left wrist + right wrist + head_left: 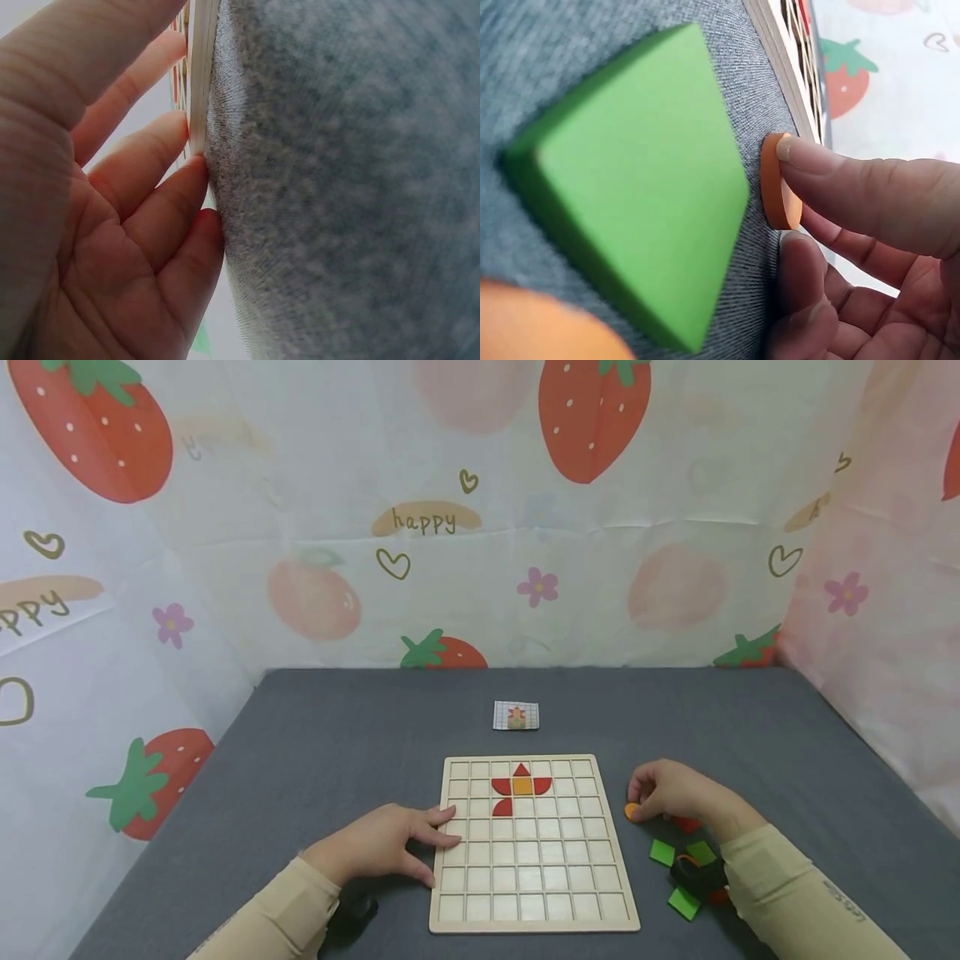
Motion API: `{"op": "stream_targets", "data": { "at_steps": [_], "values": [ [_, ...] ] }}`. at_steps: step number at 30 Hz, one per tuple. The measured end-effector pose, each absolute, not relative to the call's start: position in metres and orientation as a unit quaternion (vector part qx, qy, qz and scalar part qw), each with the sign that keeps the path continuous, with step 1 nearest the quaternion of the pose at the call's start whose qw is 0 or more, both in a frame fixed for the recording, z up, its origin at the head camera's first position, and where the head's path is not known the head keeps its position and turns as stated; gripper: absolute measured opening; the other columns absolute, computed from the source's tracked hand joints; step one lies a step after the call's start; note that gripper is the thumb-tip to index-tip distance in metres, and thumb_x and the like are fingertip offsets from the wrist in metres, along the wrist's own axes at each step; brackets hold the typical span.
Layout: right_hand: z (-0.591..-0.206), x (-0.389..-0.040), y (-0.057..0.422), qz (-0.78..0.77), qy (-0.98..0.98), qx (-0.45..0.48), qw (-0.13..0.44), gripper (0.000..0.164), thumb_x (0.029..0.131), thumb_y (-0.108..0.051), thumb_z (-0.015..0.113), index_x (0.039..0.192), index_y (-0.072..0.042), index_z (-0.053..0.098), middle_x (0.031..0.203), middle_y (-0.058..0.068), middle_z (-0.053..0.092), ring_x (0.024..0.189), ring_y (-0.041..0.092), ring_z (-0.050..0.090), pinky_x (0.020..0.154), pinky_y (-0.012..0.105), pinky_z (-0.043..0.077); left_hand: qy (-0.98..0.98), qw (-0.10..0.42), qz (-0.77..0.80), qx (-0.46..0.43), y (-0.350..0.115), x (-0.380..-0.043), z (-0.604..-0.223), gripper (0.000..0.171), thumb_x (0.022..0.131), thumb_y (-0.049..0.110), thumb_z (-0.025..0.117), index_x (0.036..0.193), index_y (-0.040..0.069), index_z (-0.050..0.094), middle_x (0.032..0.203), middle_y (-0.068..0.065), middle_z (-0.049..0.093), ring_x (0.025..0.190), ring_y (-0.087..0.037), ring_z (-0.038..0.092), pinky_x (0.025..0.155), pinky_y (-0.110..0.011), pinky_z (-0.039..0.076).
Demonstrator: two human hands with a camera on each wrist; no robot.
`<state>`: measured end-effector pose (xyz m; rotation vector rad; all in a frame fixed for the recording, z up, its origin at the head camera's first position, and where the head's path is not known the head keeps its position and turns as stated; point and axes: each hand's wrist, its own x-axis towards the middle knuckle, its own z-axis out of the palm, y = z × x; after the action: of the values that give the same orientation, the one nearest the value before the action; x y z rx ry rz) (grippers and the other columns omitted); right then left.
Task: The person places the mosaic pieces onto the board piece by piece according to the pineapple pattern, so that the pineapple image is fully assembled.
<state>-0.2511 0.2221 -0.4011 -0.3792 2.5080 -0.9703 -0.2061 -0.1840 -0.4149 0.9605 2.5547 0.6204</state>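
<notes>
A pale wooden grid board point(531, 877) lies on the table. Near its top sit red pieces point(521, 771) around an orange square point(522, 786), with a red curved-edged piece point(502, 807) below left. My left hand point(382, 842) rests at the board's left side, fingers extended and touching its edge point(197, 97). Beyond the right side, my right hand point(675, 792) pinches an orange round-edged piece point(772, 180) between thumb and finger, low over the cloth. Close by in the right wrist view is a green square point(645, 180).
Several green squares point(662, 852) and red pieces point(686, 823) lie beneath and beside the right forearm, partly hidden by it. A small card with a printed pattern point(516, 716) lies behind the board. Grey cloth point(360, 727) covers the table; a strawberry-print curtain point(315, 468) surrounds it.
</notes>
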Motion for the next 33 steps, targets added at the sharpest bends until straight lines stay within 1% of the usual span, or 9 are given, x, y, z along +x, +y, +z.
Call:
{"op": "stream_targets", "data": {
  "at_steps": [8,11,15,20,28,33],
  "values": [
    [-0.400,-0.250,0.221,-0.349,0.903,-0.131,0.215,0.018,0.073,-0.007,0.074,0.075,-0.004,0.057,0.064,-0.001,0.053,0.059,0.015,0.045,0.052,0.031,0.039,0.900,0.175,0.221,0.332,-0.183,-0.205,-0.414,0.063,0.065,0.047,0.074,0.122,0.029,0.059,0.140,0.006,0.041,0.128,-0.012,0.039,0.098,-0.035,0.037],
    [-0.401,-0.251,0.222,-0.365,0.895,-0.122,0.224,0.015,0.074,-0.004,0.072,0.075,-0.004,0.058,0.065,0.000,0.057,0.058,0.016,0.047,0.052,0.031,0.039,0.900,0.178,0.223,0.328,-0.183,-0.205,-0.413,0.062,0.065,0.047,0.074,0.123,0.028,0.059,0.140,0.006,0.041,0.128,-0.012,0.039,0.098,-0.035,0.037],
    [-0.402,-0.252,0.223,-0.380,0.888,-0.111,0.233,0.009,0.076,-0.003,0.071,0.075,-0.006,0.062,0.069,0.001,0.062,0.061,0.016,0.051,0.055,0.032,0.043,0.900,0.180,0.224,0.327,-0.182,-0.205,-0.412,0.063,0.065,0.046,0.074,0.123,0.028,0.059,0.140,0.006,0.041,0.128,-0.012,0.038,0.098,-0.035,0.037],
    [-0.402,-0.253,0.224,-0.388,0.883,-0.110,0.239,0.005,0.077,-0.007,0.071,0.076,-0.004,0.066,0.072,0.002,0.063,0.065,0.018,0.054,0.059,0.034,0.046,0.899,0.178,0.225,0.330,-0.182,-0.204,-0.412,0.062,0.065,0.045,0.075,0.123,0.027,0.059,0.140,0.006,0.041,0.128,-0.011,0.038,0.099,-0.034,0.037],
    [-0.397,-0.260,0.217,-0.403,0.881,-0.098,0.227,0.012,0.079,-0.016,0.071,0.080,-0.004,0.068,0.074,0.002,0.063,0.068,0.017,0.054,0.061,0.033,0.047,0.897,0.175,0.227,0.336,-0.183,-0.205,-0.413,0.062,0.065,0.045,0.075,0.123,0.027,0.059,0.140,0.005,0.041,0.128,-0.011,0.038,0.099,-0.033,0.037],
    [-0.390,-0.263,0.203,-0.411,0.879,-0.100,0.221,0.013,0.081,-0.018,0.070,0.084,-0.006,0.069,0.076,0.003,0.064,0.069,0.018,0.055,0.064,0.033,0.048,0.896,0.171,0.228,0.340,-0.184,-0.206,-0.414,0.063,0.065,0.045,0.075,0.122,0.027,0.059,0.140,0.005,0.041,0.128,-0.011,0.038,0.099,-0.033,0.037]
  ]
}}
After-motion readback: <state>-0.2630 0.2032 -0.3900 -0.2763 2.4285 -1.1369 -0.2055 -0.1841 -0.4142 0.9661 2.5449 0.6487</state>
